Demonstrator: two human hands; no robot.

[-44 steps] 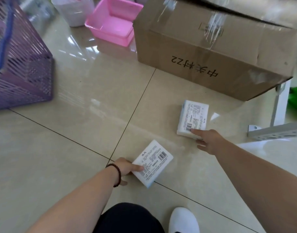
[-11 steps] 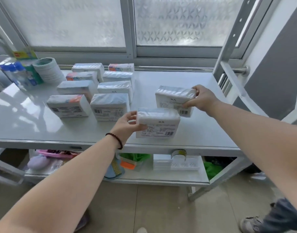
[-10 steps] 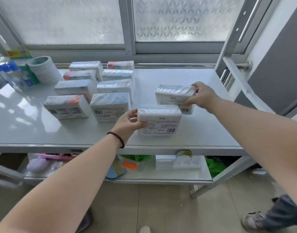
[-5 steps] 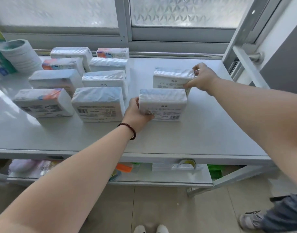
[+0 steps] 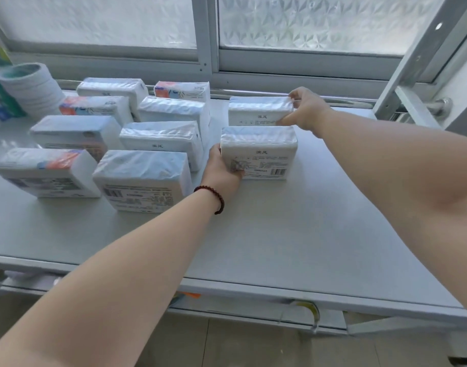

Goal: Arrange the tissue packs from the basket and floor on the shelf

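On the shelf [image 5: 293, 229], the left hand [image 5: 223, 169] gripped the near pack [image 5: 261, 152]; the right hand [image 5: 305, 109] pinched the far pack [image 5: 257, 111], 2 upright.

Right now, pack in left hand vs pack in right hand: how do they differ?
The left-hand pack stands nearer the shelf's front edge; the right-hand pack stands behind it, toward the window. The left hand holds its pack's left end; the right hand pinches its pack's right end. A barcode shows only on the left-hand pack. Both are white, upright, on the shelf.
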